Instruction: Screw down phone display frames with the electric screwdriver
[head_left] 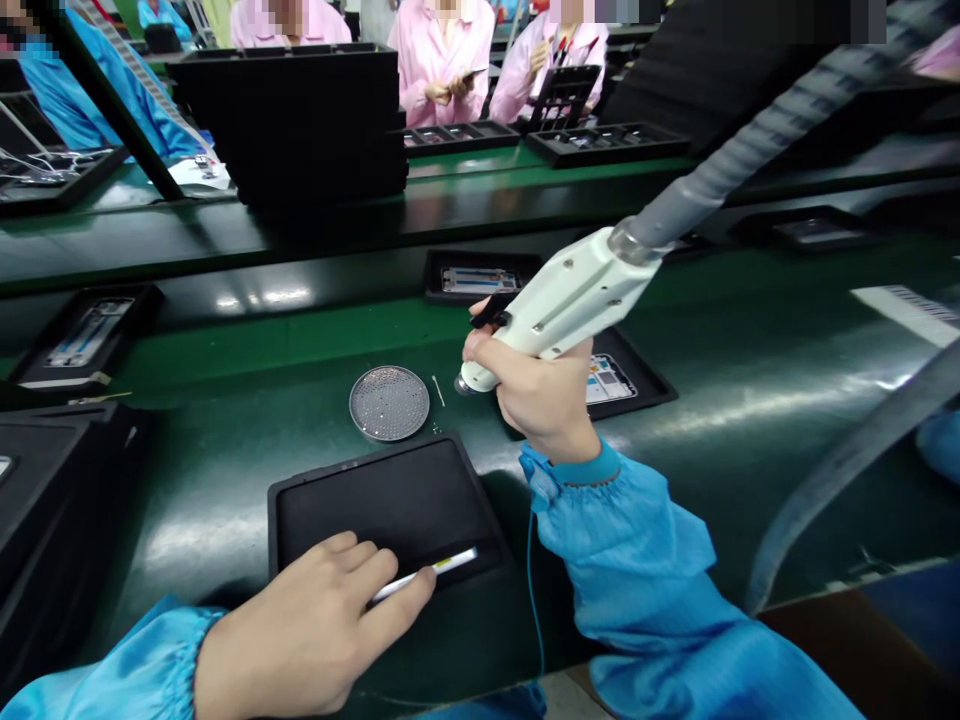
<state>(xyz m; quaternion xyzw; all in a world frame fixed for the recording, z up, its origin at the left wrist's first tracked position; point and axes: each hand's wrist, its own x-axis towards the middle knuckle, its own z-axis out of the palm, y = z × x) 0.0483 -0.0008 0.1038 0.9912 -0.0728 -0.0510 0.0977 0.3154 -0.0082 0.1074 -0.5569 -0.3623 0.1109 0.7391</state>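
Right hand [536, 385] closed firmly around white hose gun [577, 295], tip angled down; left hand [307, 630] pinches white pen [424, 572] over black tray [382, 500].

1. A round metal mesh dish [389, 403] is sitting on the green workbench [225, 350] at eleven o'clock.
2. A black tray [481, 277] is holding a phone frame at twelve o'clock.
3. Co-workers in pink smocks [442, 70] are standing at twelve o'clock, beyond stacked black trays [289, 120].

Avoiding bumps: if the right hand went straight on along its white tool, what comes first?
Probably the thin white stick, then the round mesh dish; the height of the tool tip above the green bench is unclear.
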